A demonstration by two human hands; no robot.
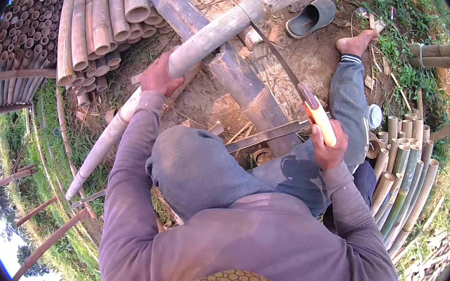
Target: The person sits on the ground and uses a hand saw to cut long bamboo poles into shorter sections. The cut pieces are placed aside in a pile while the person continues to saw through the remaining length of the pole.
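A long pale bamboo pole slants from the upper right down to the lower left across my view. My left hand is wrapped round its middle. In my right hand is the yellow-orange handle of a handsaw. The narrow dark blade runs up and left, and its far end meets the pole near a joint. Beneath the pole lies a thicker, weathered bamboo log, which crosses it. Whether the teeth have cut into the pole I cannot tell.
Cut bamboo lengths are stacked at upper left, and more bamboo pieces stand upright at right. A dark clog lies on the dirt beyond the log, near my bare foot. A flat bar crosses the log's near end.
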